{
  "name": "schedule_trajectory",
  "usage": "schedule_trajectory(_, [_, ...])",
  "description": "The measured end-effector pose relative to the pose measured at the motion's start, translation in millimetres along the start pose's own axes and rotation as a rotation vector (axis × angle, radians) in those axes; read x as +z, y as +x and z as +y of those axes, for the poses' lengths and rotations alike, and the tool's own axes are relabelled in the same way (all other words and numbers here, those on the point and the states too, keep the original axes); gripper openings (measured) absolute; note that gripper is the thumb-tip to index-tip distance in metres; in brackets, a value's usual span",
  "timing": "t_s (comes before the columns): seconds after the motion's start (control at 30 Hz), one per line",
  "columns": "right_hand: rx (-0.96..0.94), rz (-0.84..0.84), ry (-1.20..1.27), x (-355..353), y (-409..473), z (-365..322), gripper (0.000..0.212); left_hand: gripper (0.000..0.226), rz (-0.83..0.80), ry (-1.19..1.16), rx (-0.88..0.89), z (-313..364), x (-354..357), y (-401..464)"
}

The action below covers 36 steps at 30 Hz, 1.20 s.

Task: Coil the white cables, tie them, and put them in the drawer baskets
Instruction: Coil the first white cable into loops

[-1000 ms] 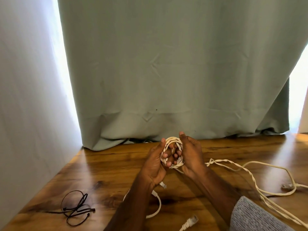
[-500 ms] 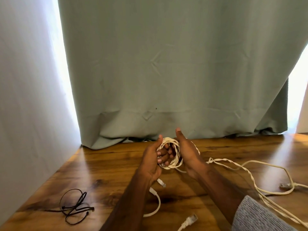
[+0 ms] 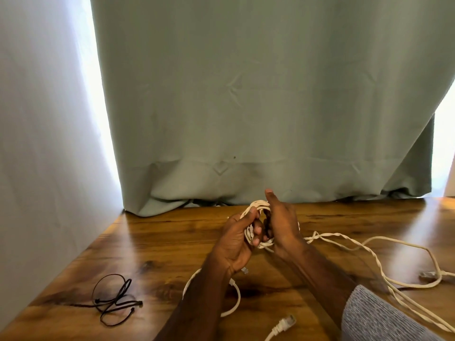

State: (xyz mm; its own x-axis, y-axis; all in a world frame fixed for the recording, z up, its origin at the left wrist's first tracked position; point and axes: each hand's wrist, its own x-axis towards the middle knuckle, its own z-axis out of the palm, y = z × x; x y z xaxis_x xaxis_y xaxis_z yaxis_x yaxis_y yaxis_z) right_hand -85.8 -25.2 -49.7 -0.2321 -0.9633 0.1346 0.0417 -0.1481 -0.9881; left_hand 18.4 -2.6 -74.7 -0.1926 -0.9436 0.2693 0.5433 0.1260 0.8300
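Observation:
A small coil of white cable [image 3: 256, 208] stands upright between my two hands above the wooden table [image 3: 157, 244]. My left hand [image 3: 237, 238] grips the coil's left side, thumb over the top and fingers curled through the loop. My right hand [image 3: 280, 222] holds the right side with its thumb pointing up. The uncoiled, twisted rest of the cable [image 3: 364, 252] trails to the right across the table. A short white cable end [image 3: 234, 299] curves below my left wrist, and a white plug [image 3: 284, 324] lies near the front edge.
Several black ties [image 3: 114, 299] lie tangled on the table at the front left. A grey-green curtain [image 3: 258, 107] hangs along the table's back edge. A white wall [image 3: 44, 143] bounds the left side. Another plug [image 3: 429, 275] lies at the far right.
Both hands have shifted slightly away from me with the coil. My right hand has turned another wrap of cable round the coil, its thumb now raised higher.

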Motion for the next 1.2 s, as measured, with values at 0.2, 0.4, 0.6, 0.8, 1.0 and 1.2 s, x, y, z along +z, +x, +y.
schedule_trajectory(0.2, [-0.228, -0.244, -0.224, -12, 10, 0, 0.061, 0.029, 0.117, -0.02, 0.006, 3, -4, 8])
schedule_trajectory(0.4, [0.087, -0.386, -0.224, -11, 13, -2, 0.081, 0.039, 0.176, 0.052, -0.024, 7, -8, 9])
schedule_trajectory(0.6, [-0.212, 0.116, -0.189, 3, -5, -6, 0.06, 0.044, 0.104, -0.017, -0.025, 5, 14, 4])
schedule_trajectory(0.8, [-0.406, 0.093, -0.111, 5, -3, 5, 0.052, 0.047, 0.394, 0.065, -0.065, 10, 31, 1])
schedule_trajectory(1.0, [-0.408, -0.177, -0.119, 2, -22, -13, 0.051, 0.035, 0.506, 0.119, 0.008, 32, 36, -20])
schedule_trajectory(1.2, [-0.515, -0.397, -0.516, 16, -48, -28, 0.054, 0.023, 0.609, 0.159, -0.005, 58, 2, -57])
